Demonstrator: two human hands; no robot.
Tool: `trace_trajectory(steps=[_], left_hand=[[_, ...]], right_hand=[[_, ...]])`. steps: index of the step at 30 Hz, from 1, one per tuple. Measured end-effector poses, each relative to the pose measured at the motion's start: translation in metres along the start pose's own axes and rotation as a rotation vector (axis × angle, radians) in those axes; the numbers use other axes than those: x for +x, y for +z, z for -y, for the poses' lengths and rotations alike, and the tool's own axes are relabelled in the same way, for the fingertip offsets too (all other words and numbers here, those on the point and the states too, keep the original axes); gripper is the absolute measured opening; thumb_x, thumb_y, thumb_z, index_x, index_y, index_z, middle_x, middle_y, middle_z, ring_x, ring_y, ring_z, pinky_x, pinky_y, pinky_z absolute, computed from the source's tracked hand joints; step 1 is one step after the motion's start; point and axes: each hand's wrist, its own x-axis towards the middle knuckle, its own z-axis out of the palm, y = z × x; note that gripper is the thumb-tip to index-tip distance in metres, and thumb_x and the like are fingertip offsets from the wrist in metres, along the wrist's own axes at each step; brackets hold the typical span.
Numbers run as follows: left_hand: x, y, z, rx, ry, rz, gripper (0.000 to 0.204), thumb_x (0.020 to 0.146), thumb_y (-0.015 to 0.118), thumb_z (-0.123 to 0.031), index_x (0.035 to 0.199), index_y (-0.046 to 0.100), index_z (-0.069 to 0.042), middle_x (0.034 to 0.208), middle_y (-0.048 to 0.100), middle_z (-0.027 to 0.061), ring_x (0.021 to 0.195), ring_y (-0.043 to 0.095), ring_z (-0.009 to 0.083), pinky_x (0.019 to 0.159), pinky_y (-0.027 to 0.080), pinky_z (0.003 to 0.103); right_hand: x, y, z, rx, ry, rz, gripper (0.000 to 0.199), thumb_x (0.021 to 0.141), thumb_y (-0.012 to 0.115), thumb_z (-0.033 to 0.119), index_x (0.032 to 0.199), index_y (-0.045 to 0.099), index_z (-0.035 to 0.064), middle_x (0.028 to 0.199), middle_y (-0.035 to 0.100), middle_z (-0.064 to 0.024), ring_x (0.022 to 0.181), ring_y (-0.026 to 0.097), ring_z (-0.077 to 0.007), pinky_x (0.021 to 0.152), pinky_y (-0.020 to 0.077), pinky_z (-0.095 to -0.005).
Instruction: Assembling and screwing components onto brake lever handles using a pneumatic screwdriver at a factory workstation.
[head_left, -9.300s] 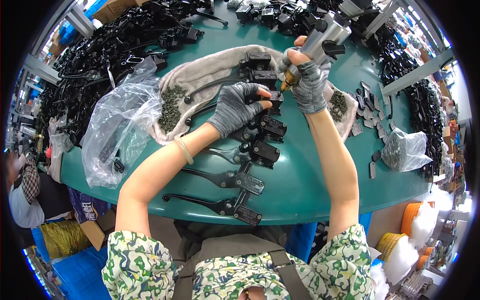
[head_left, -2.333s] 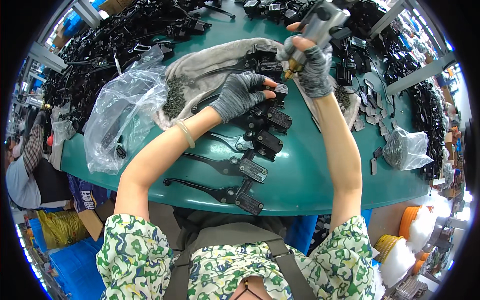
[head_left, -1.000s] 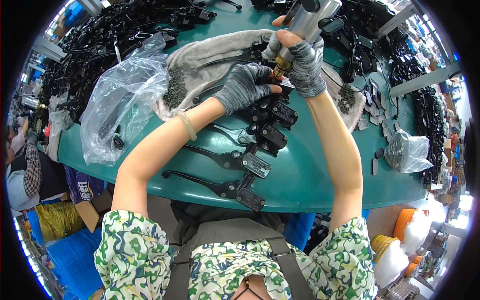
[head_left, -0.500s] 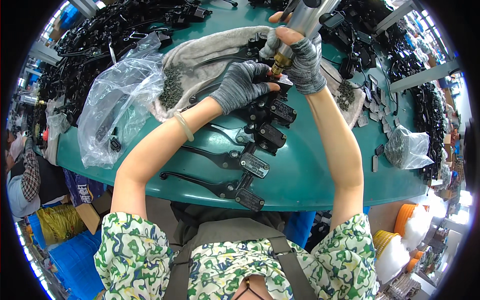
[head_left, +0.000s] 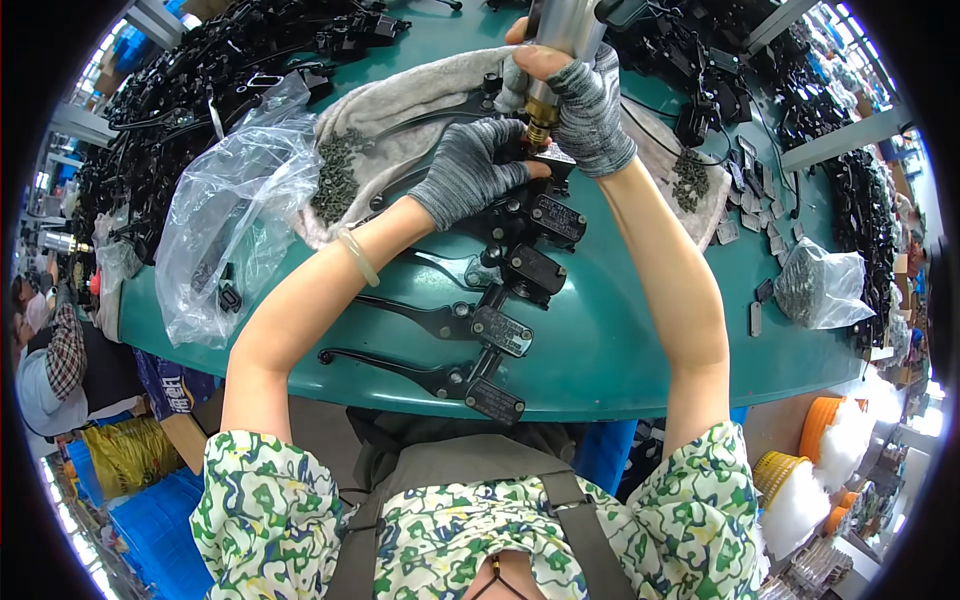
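Observation:
My right hand [head_left: 592,118], in a grey fingerless glove, is wrapped round a silver cylindrical power screwdriver [head_left: 566,30]. Its brass-coloured nose points down at the cap of a black brake lever assembly [head_left: 558,160]. My left hand [head_left: 462,175], gloved alike, is closed at that assembly, thumb and fingers close beside the screwdriver's tip. Whether a screw is between those fingers is hidden. Toward me lie several more brake lever assemblies [head_left: 502,330] in a slanting row, their levers pointing left and their rectangular capped reservoirs to the right.
A beige towel [head_left: 425,85] carries a heap of small dark screws [head_left: 336,180] at left; another heap [head_left: 690,180] lies at right. A clear plastic bag [head_left: 215,230] covers the table's left. Small metal plates [head_left: 750,185] and a filled bag [head_left: 825,285] lie right. Black parts [head_left: 230,75] are piled behind.
Both hands, the screwdriver and the brake lever assembly beneath it appear slightly further left and up in view. The screwdriver's nose remains at the cap.

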Motion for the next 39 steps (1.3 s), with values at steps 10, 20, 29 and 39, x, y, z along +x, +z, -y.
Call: trace_trajectory(steps=[10,20,29,39], left_hand=[[-0.0002,0.0048,0.0059,-0.034,-0.023,-0.031,0.037,0.074,0.081,-0.025,0.1,0.069,-0.002,0.084,0.071,0.011,0.076,0.067,0.0161,0.072,0.053,0.03],[0.0013,0.0019,0.0023,-0.002,-0.074,-0.002,0.037,0.077,0.079,-0.028,0.103,0.069,-0.003,0.085,0.07,0.0084,0.076,0.063,0.0117,0.074,0.051,0.029],[0.0002,0.0024,0.003,0.029,0.0,-0.052,0.037,0.076,0.079,-0.028,0.102,0.069,-0.003,0.083,0.069,0.0109,0.074,0.063,0.0157,0.072,0.051,0.031],[0.0007,0.0048,0.0034,0.015,0.002,-0.062,0.046,0.069,0.084,-0.027,0.101,0.067,0.001,0.086,0.07,0.0139,0.077,0.067,0.0197,0.073,0.053,0.031]], right_hand=[[-0.0033,-0.0024,0.0058,-0.017,0.024,0.032,0.038,0.077,0.068,0.023,0.107,0.062,0.0002,0.085,0.062,-0.0058,0.073,0.063,-0.0134,0.064,0.0553,-0.0272],[-0.0068,-0.003,0.0033,0.169,0.09,-0.015,0.036,0.082,0.063,0.017,0.112,0.057,-0.0003,0.074,0.058,-0.0067,0.066,0.061,-0.0154,0.062,0.0573,-0.031],[-0.0069,-0.0024,0.0024,0.205,0.102,-0.031,0.033,0.082,0.063,0.016,0.111,0.057,-0.0002,0.073,0.058,-0.0076,0.064,0.06,-0.0153,0.06,0.0556,-0.0302],[-0.0064,-0.0048,-0.0003,0.244,0.093,0.01,0.032,0.082,0.063,0.015,0.109,0.058,-0.001,0.071,0.057,-0.0075,0.063,0.058,-0.0159,0.057,0.0521,-0.0299]])
